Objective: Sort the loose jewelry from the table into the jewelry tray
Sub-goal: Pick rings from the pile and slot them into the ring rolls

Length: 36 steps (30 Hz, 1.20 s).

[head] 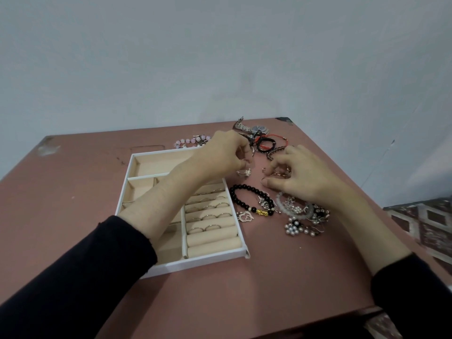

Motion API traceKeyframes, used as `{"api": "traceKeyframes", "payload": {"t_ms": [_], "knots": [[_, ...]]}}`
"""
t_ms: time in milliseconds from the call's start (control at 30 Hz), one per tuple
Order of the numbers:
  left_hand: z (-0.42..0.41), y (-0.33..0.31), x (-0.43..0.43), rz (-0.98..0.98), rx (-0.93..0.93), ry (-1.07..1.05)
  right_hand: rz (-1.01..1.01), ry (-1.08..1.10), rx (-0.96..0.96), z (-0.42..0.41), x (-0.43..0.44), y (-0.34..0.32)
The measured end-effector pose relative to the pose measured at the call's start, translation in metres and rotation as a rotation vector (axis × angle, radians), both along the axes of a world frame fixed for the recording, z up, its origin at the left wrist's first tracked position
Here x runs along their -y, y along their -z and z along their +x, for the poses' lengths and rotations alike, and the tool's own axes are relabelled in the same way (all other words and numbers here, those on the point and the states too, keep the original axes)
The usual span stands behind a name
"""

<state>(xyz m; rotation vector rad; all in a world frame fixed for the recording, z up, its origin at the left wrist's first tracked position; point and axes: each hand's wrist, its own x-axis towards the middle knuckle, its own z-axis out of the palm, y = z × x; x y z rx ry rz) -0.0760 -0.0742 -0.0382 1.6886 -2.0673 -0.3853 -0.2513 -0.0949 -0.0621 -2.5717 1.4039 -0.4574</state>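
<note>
Pink table (281, 289) against grey wall (220, 57), near half bare: white beige-lined jewelry tray (195, 264) at left, loose jewelry (281, 204) strewn just right; left hand (225, 155) pinches a small ring (244, 160), right hand (293, 174) curled over tiny pieces (276, 173), grip unclear.

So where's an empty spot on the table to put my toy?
Two bare patches: the near table edge, in front of the tray and the pearl pile, and the strip left of the tray. Right of the tray it's crowded: black bead bracelet, watch.
</note>
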Motion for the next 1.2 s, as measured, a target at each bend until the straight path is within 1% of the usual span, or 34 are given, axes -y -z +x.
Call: {"api": "traceKeyframes", "payload": {"t_ms": [267,433,567,667,733,833,933,1033,1200], "knots": [[-0.002,-0.001,0.001,-0.011,0.016,0.009,0.093,-0.039,0.065,0.0,-0.001,-0.005],[0.0,-0.002,0.0,-0.029,0.016,-0.006,0.072,-0.032,0.116,0.001,0.0,-0.003],[0.003,-0.005,-0.009,-0.044,-0.021,-0.036,0.132,-0.052,0.268,0.004,-0.005,-0.004],[0.012,-0.006,-0.032,-0.084,-0.095,-0.051,0.208,-0.065,0.471,0.008,-0.013,-0.008],[0.023,-0.005,-0.053,-0.13,-0.137,-0.085,0.269,-0.105,0.596,0.014,-0.022,-0.011],[0.041,-0.001,-0.085,-0.143,-0.244,-0.152,0.358,-0.21,0.695,0.029,-0.043,-0.014],[0.057,0.005,-0.104,-0.142,-0.372,-0.18,0.414,-0.327,0.69,0.039,-0.063,-0.011],[0.064,0.01,-0.108,-0.192,-0.404,-0.199,0.403,-0.37,0.66,0.039,-0.068,-0.008],[0.064,0.014,-0.109,-0.234,-0.442,-0.211,0.357,-0.39,0.529,0.04,-0.066,-0.004]]}}
